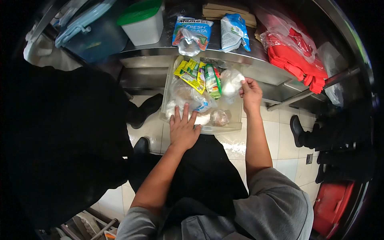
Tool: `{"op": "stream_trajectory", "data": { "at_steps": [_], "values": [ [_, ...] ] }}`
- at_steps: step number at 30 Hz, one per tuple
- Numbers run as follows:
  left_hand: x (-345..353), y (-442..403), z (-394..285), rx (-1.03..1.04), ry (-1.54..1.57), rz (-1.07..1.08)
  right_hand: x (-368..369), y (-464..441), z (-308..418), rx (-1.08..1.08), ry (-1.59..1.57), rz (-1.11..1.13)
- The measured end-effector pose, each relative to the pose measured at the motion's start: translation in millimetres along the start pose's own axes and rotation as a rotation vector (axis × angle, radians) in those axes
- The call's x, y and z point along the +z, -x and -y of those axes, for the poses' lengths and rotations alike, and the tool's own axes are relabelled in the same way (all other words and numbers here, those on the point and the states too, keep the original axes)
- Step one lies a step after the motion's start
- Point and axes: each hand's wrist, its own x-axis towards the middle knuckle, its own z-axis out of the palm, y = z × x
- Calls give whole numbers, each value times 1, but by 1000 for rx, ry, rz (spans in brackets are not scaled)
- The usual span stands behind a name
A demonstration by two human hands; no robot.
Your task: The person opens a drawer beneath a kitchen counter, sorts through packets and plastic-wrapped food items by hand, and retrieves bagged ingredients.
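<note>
An open translucent drawer [222, 129] holds yellow-green packets [192, 74], a green and white pack [212, 81], a clear plastic bag of something brownish [184, 92] and a small wrapped bundle [220, 117]. My left hand [184, 130] lies with fingers spread on white bagged contents at the drawer's near left. At the drawer's right side, my right hand [251, 94] pinches the edge of a clear plastic bag with white contents [232, 83].
On the steel counter [168, 50] above stand a green-lidded tub [145, 28], a blue bin [94, 40], blue packs [234, 34] and red bags [290, 56]. A person in black [64, 144] is at the left; another person's dark legs [336, 138] show at the right.
</note>
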Motion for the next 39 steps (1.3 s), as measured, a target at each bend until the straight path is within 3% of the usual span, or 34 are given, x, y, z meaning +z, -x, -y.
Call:
{"op": "stream_trajectory", "data": {
  "at_steps": [6, 8, 10, 14, 15, 17, 19, 21, 22, 24, 26, 28, 32, 34, 39],
  "values": [
    [-1, -1, 0, 3, 5, -11, -11, -7, 35, -44, -181, 73],
    [0, 0, -1, 1, 6, -21, -13, -5, 45, -44, -426, 5],
    [0, 0, 0, 15, -3, -35, -8, -2, 51, -75, -436, -16],
    [-1, -1, -1, 8, 22, -29, 17, 16, 40, -317, -44, -80],
    [1, -1, 0, 19, 17, -44, 17, 10, 15, -327, -27, 16],
    [0, 0, 1, 28, 10, -63, 28, 17, -6, -238, 583, 111],
    [-5, 1, 3, 42, 53, -28, 58, 44, -12, -348, 589, 158],
    [-3, 3, 8, 45, 133, -88, 80, 65, 1, -505, 776, 386],
    [-1, 6, 9, 45, 215, -145, 92, 70, -3, -503, 776, 384],
    [4, 13, 8, -43, 348, -212, 112, 68, -16, -414, 1104, 444],
    [4, 17, 7, -129, 478, -284, 114, 51, -22, -435, 1081, 390],
    [1, 18, 11, -12, 368, -241, 101, 29, -23, -197, 897, 278],
    [-2, 19, 15, 57, 376, -231, 72, -1, -46, -259, 647, 100],
    [-6, 18, 15, 89, 368, -234, 63, -18, -64, -25, 401, -72],
    [-7, 28, 22, 87, 339, -225, 56, -38, -83, 47, 137, -208]
  ]
}}
